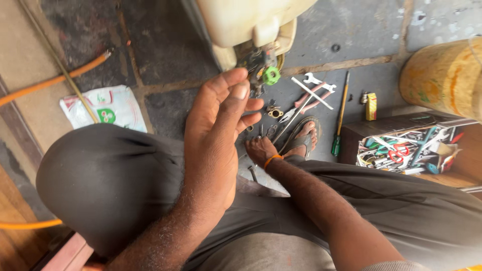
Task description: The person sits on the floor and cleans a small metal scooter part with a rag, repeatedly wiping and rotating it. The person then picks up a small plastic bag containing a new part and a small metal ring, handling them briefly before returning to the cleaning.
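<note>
Your left hand is raised with its grip wide, fingertips by the grimy valve with its green knob facing right; its long axis isn't clear. Your right hand reaches down to the floor; I cannot tell its grip.

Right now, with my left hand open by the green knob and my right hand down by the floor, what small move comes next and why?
Probably close the left hand on the fitting beside the green knob, since its fingertips sit just short of it, open and empty. The right hand is low by the floor.

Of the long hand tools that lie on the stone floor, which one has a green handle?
The screwdriver with the thin brown shaft, lying alone beside the dark wooden toolbox. The pliers have pink handles; the spanner is bare white metal.
</note>
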`<state>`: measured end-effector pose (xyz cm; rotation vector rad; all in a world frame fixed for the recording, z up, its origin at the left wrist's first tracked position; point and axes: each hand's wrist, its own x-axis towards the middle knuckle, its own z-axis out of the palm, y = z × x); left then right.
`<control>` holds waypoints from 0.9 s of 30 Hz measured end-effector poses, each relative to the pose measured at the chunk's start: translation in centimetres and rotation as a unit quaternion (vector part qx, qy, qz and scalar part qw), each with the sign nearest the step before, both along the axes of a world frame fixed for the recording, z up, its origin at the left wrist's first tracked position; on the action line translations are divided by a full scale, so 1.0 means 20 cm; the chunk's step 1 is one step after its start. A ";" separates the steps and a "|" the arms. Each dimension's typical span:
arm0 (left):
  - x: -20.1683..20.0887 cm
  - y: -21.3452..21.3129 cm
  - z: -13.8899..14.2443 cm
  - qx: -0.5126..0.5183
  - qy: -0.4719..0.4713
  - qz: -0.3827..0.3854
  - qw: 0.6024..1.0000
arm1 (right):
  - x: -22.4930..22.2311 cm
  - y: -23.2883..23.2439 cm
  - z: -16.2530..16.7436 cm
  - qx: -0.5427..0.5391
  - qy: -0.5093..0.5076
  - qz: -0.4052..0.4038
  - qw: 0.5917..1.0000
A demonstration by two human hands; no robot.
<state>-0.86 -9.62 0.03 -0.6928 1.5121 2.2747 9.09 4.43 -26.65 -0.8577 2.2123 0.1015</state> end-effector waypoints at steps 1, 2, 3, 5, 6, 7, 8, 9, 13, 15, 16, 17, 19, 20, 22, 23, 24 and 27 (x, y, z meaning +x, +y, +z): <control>0.00 0.01 -0.01 -0.004 0.003 -0.002 1.000 | -0.01 0.00 0.01 -0.001 -0.005 -0.017 1.000; 0.01 0.02 -0.02 0.009 0.005 -0.011 1.000 | -0.02 0.00 0.03 0.000 -0.010 -0.033 0.999; 0.01 0.03 -0.04 0.020 0.008 -0.017 1.000 | -0.04 0.01 0.05 -0.011 -0.050 -0.061 0.997; 0.04 0.05 -0.05 0.018 0.011 -0.044 0.999 | -0.10 0.02 0.11 -0.036 -0.129 -0.124 0.983; 0.06 0.06 -0.06 0.011 0.015 -0.068 0.997 | -0.15 0.03 0.15 -0.044 -0.077 0.003 0.996; 0.06 0.07 -0.08 0.002 0.024 -0.090 0.996 | -0.21 0.04 0.19 -0.068 -0.039 0.083 0.993; 0.07 0.08 -0.09 -0.012 0.045 -0.116 0.992 | -0.29 0.05 0.25 -0.104 -0.015 0.126 0.986; 0.08 0.09 -0.10 -0.029 0.062 -0.140 0.988 | -0.35 0.08 0.32 -0.165 -0.047 0.018 0.985; 0.06 0.12 -0.13 -0.174 0.180 -0.184 0.950 | -0.57 0.24 0.73 -0.358 -0.051 -0.223 0.905; 0.04 0.12 -0.14 -0.225 0.195 -0.189 0.936 | -0.60 0.33 0.97 -0.396 -0.003 -0.285 0.873; 0.04 0.12 -0.14 -0.250 0.201 -0.188 0.928 | -0.58 0.36 1.08 -0.362 0.005 -0.336 0.869; 0.04 0.12 -0.14 -0.242 0.180 -0.220 0.928 | -0.56 0.40 1.20 -0.309 0.001 -0.392 0.867; 0.05 0.12 -0.13 -0.225 0.137 -0.278 0.924 | -0.50 0.44 1.37 -0.286 0.047 -0.434 0.853; 0.05 0.13 -0.13 -0.165 0.109 -0.285 0.938 | -0.46 0.45 1.44 -0.317 0.094 -0.421 0.845; 0.07 0.16 -0.13 -0.043 0.050 -0.290 0.955 | -0.38 0.44 1.51 -0.361 0.164 -0.376 0.838; 0.08 0.16 -0.13 -0.012 0.064 -0.284 0.957 | -0.35 0.43 1.53 -0.383 0.193 -0.353 0.831; 0.09 0.16 -0.14 0.017 0.076 -0.278 0.957 | -0.33 0.43 1.53 -0.401 0.181 -0.357 0.824; 0.10 0.15 -0.17 0.046 0.091 -0.284 0.953 | -0.28 0.41 1.49 -0.436 0.160 -0.360 0.809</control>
